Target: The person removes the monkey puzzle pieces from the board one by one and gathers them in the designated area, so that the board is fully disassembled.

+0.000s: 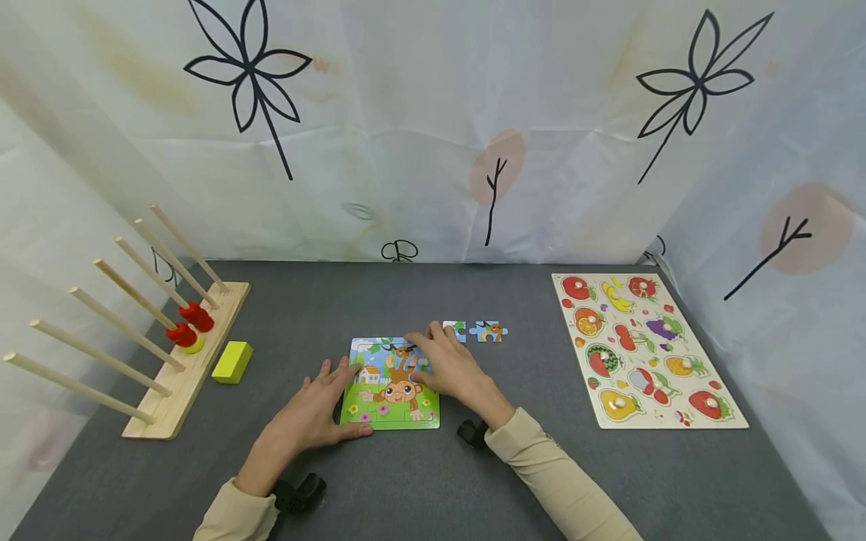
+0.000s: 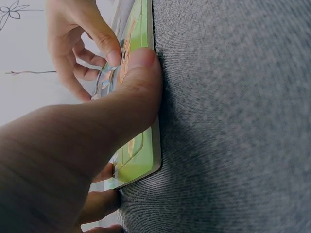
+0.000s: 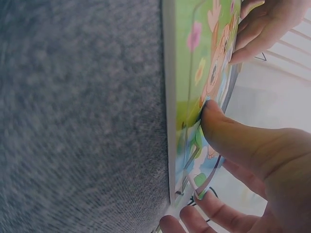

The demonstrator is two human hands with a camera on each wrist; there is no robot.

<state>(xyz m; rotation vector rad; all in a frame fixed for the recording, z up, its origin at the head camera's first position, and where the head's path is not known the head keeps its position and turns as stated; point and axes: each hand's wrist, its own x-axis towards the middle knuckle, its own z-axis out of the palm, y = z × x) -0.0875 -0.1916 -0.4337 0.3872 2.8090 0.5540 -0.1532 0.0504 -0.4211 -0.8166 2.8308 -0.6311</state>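
Observation:
A jigsaw puzzle (image 1: 389, 417) with a cartoon monkey on green lies flat on the grey table. My left hand (image 1: 314, 409) rests at its left side, fingers spread, the thumb along the front edge and fingertips by the left edge. At the puzzle's right side, my right hand (image 1: 449, 364) pinches a puzzle piece (image 3: 200, 180) between thumb and forefinger. That piece sits tilted over the right part of the picture; the hand hides most of it from above. Just behind the right hand lie two loose puzzle pieces, one partly covered (image 1: 460, 328) and one fully visible (image 1: 489, 331).
On the left stands a wooden peg rack (image 1: 186, 376) with tall slanting pegs and a few red and yellow beads. A yellow block (image 1: 232, 362) lies beside it. To the right is a fruit picture board (image 1: 649, 417). Patterned cloth (image 1: 419, 135) hangs behind the table.

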